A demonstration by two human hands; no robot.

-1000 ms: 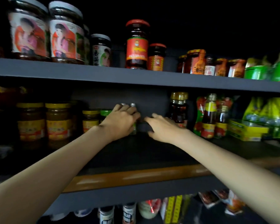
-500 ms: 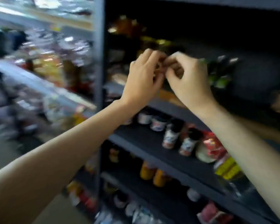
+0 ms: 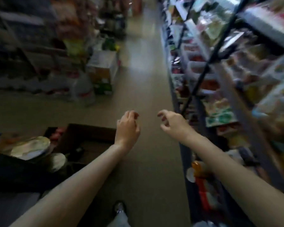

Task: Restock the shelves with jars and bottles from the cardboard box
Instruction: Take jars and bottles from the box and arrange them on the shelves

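- The aisle floor (image 3: 147,89) runs pale and bare up the middle of the head view, from the bottom edge to the blurred far end of the shop.
- The shelves (image 3: 233,89) fill the whole right side, dark metal uprights and tiers crowded with packets and tubs; all of it is smeared by motion, so labels cannot be read.
- More stock stands along the left side of the aisle, a stack of boxes (image 3: 103,66) with a large clear jug (image 3: 83,90) just beside it on the floor.
- The cardboard box (image 3: 87,138) sits low on the left, open at the top, its dark brown walls beside the left forearm; its inside is too dark to tell what it holds.
- Just left of the box lie some pale round lids or packs (image 3: 31,147), blurred.
- On the lowest shelf at the right, under the right forearm, stand an orange-capped bottle (image 3: 196,167) and some red items (image 3: 203,194).
- The left hand (image 3: 127,128) is stretched out above the floor next to the box's far corner, holding nothing, its fingers (image 3: 133,114) loosely curled downward.
- The right hand (image 3: 172,124) hangs level with it, near the shelf front, also empty, fingers (image 3: 161,114) loosely bent and slightly spread. The two hands are apart.
- A shoe (image 3: 119,208) shows at the bottom edge, between the forearms.
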